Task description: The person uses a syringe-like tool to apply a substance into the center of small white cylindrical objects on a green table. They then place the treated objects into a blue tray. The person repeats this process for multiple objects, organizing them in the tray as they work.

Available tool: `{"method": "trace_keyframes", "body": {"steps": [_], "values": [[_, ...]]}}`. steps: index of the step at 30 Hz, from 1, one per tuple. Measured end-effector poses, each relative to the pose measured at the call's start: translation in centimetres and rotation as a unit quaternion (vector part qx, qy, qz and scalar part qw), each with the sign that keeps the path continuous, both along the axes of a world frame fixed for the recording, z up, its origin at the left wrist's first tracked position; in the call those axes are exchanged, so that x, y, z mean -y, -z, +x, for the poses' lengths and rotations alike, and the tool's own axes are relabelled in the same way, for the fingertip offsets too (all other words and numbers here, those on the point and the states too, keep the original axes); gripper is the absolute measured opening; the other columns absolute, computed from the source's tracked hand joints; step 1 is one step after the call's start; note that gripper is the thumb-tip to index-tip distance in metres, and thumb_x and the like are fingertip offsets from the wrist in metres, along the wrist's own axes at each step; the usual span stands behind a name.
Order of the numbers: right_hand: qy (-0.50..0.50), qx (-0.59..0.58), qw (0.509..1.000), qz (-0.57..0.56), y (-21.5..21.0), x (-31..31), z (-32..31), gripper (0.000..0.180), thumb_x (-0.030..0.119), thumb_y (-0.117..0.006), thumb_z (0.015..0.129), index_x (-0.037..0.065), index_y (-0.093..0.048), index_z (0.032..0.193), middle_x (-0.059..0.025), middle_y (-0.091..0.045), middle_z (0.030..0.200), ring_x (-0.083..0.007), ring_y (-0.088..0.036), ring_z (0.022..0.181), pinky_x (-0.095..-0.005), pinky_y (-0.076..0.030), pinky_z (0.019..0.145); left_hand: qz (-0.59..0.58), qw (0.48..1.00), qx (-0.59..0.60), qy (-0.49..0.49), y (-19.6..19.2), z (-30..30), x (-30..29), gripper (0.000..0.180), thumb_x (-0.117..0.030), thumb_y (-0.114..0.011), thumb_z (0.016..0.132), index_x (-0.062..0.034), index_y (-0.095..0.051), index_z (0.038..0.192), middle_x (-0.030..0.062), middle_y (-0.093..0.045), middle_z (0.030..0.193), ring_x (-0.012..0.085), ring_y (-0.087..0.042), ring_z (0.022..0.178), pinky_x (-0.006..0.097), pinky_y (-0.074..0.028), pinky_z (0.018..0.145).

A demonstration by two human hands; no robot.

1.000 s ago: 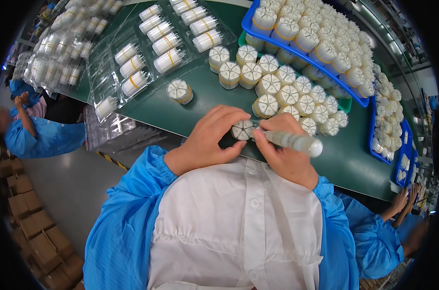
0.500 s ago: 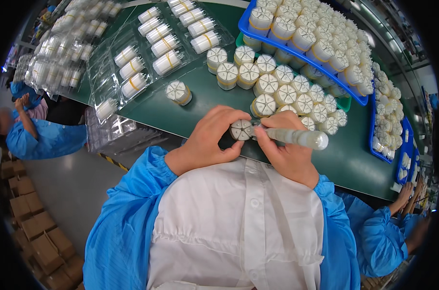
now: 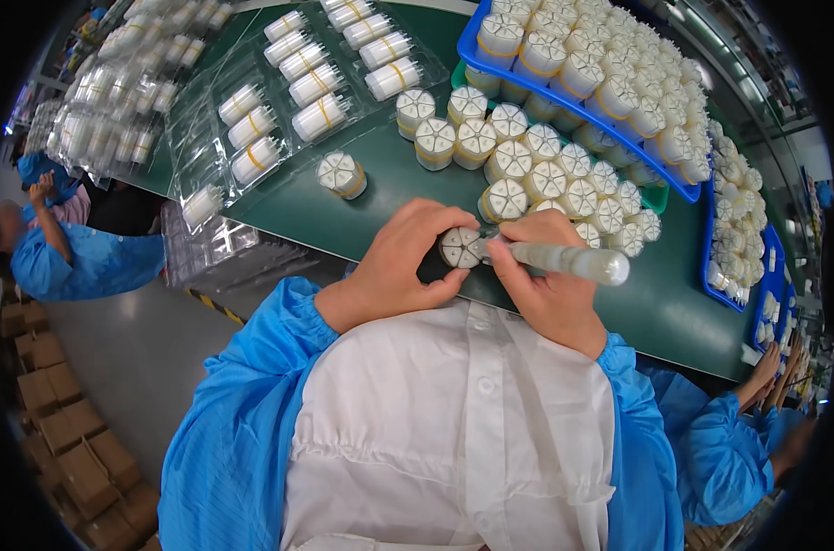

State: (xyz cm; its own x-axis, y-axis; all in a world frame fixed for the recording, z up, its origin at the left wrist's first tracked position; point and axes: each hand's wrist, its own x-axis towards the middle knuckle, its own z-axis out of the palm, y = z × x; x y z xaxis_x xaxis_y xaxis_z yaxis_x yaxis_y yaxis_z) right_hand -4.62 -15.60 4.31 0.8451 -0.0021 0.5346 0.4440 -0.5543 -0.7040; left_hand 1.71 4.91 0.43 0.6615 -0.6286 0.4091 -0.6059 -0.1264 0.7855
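Observation:
At the table's near edge, my left hand [image 3: 389, 266] has its thumb and fingers curled round a white cylinder [image 3: 458, 248] with a round top split into wedge-shaped segments. My right hand [image 3: 561, 292] grips a thick, translucent pen-like tool [image 3: 577, 263] whose rounded back end points right. The tool's narrow end meets the right side of the cylinder's top; the exact contact is hard to see. Beyond my left hand, a single similar cylinder [image 3: 341, 174] with a yellow band stands alone. A group of upright cylinders [image 3: 545, 179] stands beyond my right hand.
Clear plastic trays [image 3: 293, 110] at the far left hold banded white cylinders lying down. A blue tray [image 3: 564, 96] packed with cylinders sits at the far right, over a green one. Co-workers in blue sleeves [image 3: 86, 262] are at both sides. Cardboard boxes [image 3: 77, 422] line the floor at left.
Both hands keep their grip, and the tool stays against the cylinder's top. The view has shifted very slightly; nothing else has visibly moved.

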Motion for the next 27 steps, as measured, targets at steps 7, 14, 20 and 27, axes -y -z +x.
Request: {"method": "trace_keyframes", "body": {"steps": [7, 14, 20, 27], "values": [[0.003, -0.03, 0.999, -0.014, 0.3, -0.2, 0.0, 0.018, 0.007, -0.083, 0.083, 0.001, -0.071, 0.095, -0.0102, -0.066, 0.086, -0.0243, -0.067, 0.069, -0.0338, -0.051, 0.057, 0.042, 0.995, 0.071, -0.052, 0.5, -0.2, 0.4, 0.057, -0.013, -0.086, 0.072, -0.0058, -0.061, 0.123, 0.0142, -0.064, 0.118, 0.0338, -0.059, 0.107, 0.041, -0.051, 0.087], [0.014, 0.017, 0.999, -0.025, -0.6, 0.3, -0.1, 0.018, 0.007, -0.083, 0.082, 0.001, -0.071, 0.094, -0.0106, -0.066, 0.086, -0.0244, -0.066, 0.069, -0.0342, -0.051, 0.057, 0.006, 0.998, 0.054, -0.034, -0.1, -0.2, 0.3, 0.056, -0.004, -0.081, 0.072, -0.0045, -0.061, 0.125, 0.0128, -0.066, 0.119, 0.0309, -0.062, 0.107, 0.039, -0.051, 0.09], [-0.008, -0.031, 1.0, 0.0, -0.3, 0.0, 0.1, 0.018, 0.006, -0.083, 0.082, 0.002, -0.071, 0.094, -0.0099, -0.066, 0.086, -0.0236, -0.066, 0.069, -0.0342, -0.05, 0.058, -0.007, 1.0, -0.004, 0.005, -0.2, -0.1, 0.2, 0.065, -0.003, -0.078, 0.072, -0.0046, -0.055, 0.132, 0.012, -0.067, 0.121, 0.0311, -0.062, 0.109, 0.041, -0.051, 0.094], [0.001, -0.033, 0.999, 0.001, -0.1, -0.1, 0.1, 0.016, 0.005, -0.082, 0.083, 0.0, -0.07, 0.094, -0.0095, -0.065, 0.086, -0.02, -0.064, 0.067, -0.0322, -0.048, 0.056, 0.038, 0.999, 0.027, -0.017, -0.1, 0.0, 0.2, 0.068, -0.012, -0.089, 0.073, -0.0042, -0.057, 0.132, 0.0111, -0.06, 0.122, 0.0286, -0.062, 0.108, 0.04, -0.049, 0.096]]}}
